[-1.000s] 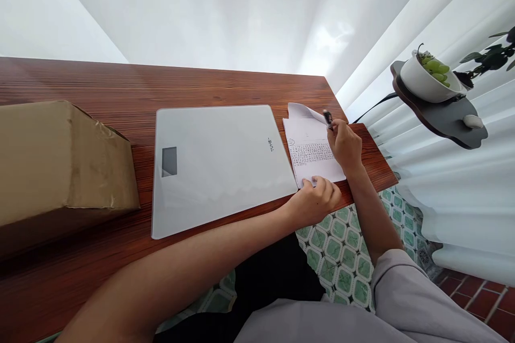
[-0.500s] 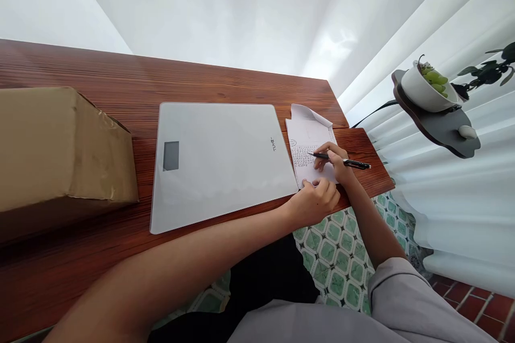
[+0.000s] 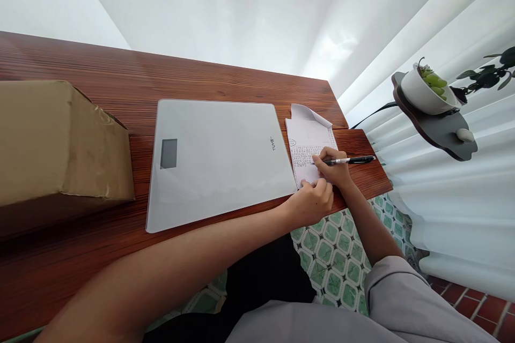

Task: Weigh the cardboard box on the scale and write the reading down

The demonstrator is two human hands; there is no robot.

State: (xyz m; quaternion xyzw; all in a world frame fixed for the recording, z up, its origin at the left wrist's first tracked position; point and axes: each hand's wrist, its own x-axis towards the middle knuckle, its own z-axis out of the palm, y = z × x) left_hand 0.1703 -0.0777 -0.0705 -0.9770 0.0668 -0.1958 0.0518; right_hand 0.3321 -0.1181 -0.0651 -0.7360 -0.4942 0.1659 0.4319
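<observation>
My right hand pinches a black ballpoint pen with a silver-coloured band, its tip on a white notepad. Rows of small handwriting cover the middle of the page, and the top sheet curls up at the far edge. At the pad's near edge, my left hand is closed, thumb on the paper and fingers curled in; the fingers' undersides are hidden. Left of the pad lies a flat white scale with a grey display window and a small printed logo, its right edge beside the paper.
A cardboard box stands on the left of the wooden table. To the right, a white bowl of green fruit sits on a dark wavy-edged stand, with a leafy plant beside it. White curtains hang behind.
My right hand has closed its fingers around the pen and shifted slightly, and the pen tip is lower on the page. My left hand stays at the pad's near edge. The view moved slightly.
</observation>
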